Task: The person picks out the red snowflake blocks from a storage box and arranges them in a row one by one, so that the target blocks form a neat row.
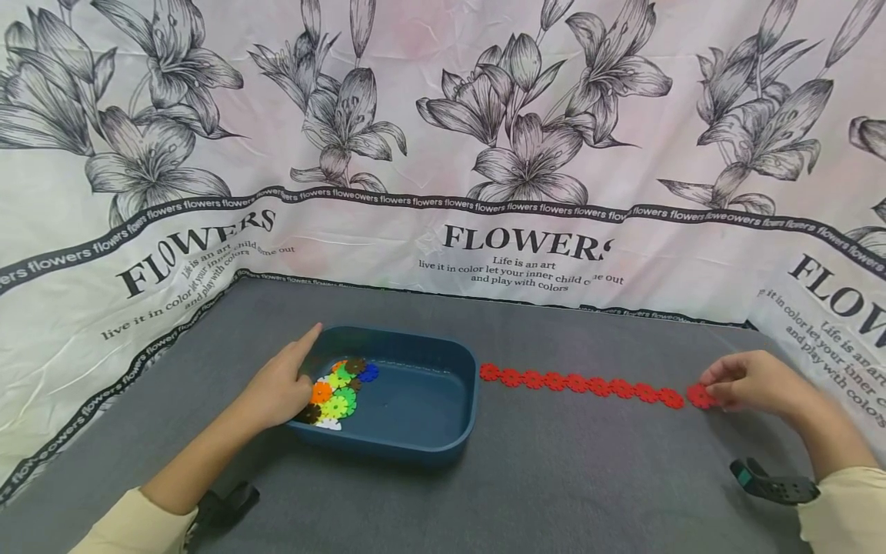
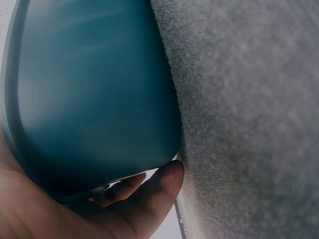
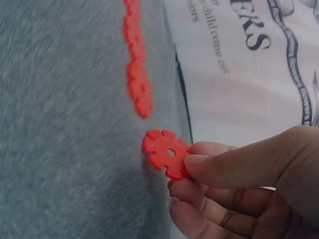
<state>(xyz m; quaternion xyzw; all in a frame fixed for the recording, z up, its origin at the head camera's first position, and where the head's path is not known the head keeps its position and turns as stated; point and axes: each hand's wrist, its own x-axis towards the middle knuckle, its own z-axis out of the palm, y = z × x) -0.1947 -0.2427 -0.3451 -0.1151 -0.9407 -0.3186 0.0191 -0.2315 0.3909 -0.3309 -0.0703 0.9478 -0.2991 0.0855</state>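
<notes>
Between thumb and fingers my right hand point(image 1: 751, 382) pinches a red flower-shaped disc point(image 3: 167, 153) with a notched edge and a hole in its middle. Just left of it in the head view lies a row of red discs point(image 1: 577, 383) on the grey cloth, a small gap away from the held one. My left hand point(image 1: 280, 388) holds the left end of a dark blue plastic bin point(image 1: 415, 440), thumb at the rim. The left wrist view shows its fingers point(image 2: 157, 196) curled at the outside of the bin's end.
Inside the bin, discs point(image 1: 339, 396) in orange, green, yellow, brown, white and blue are heaped at the left end. A grey cloth point(image 1: 574, 477) covers the table. Behind it hangs a white flower-printed curtain point(image 1: 388, 238), which also runs along both sides.
</notes>
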